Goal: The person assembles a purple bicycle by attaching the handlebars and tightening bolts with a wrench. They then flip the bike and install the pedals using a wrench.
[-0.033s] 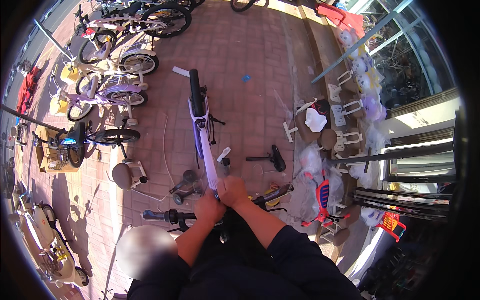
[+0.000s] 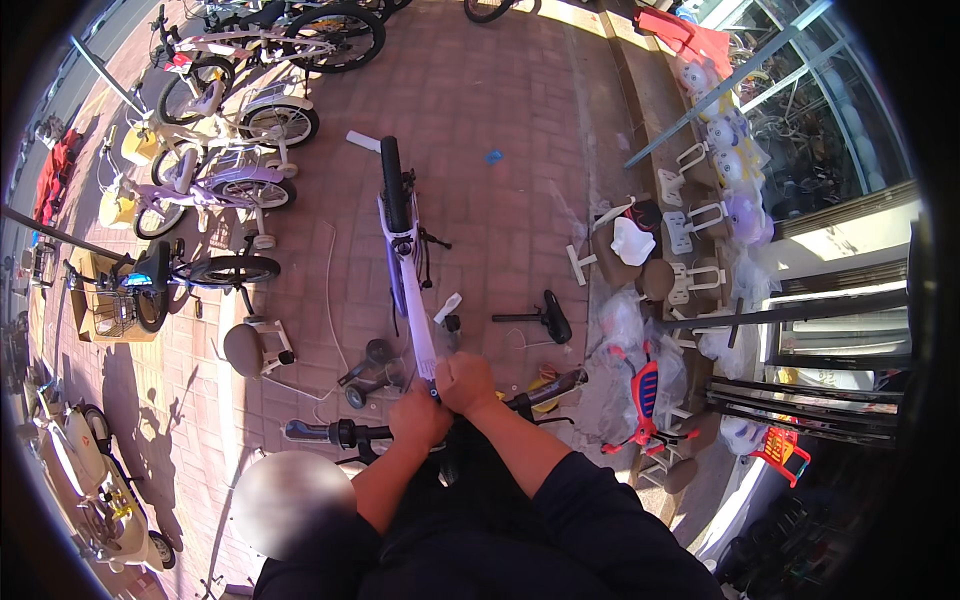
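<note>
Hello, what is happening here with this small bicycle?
A person stands over a small purple-and-white bicycle on a brick pavement. Both hands, left and right, grip its frame close to the handlebar. A loose saddle and training wheels lie beside it.

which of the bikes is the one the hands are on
The purple-and-white bike in the middle, running straight ahead from the left hand and right hand. The other bikes stand parked along the left.
</note>
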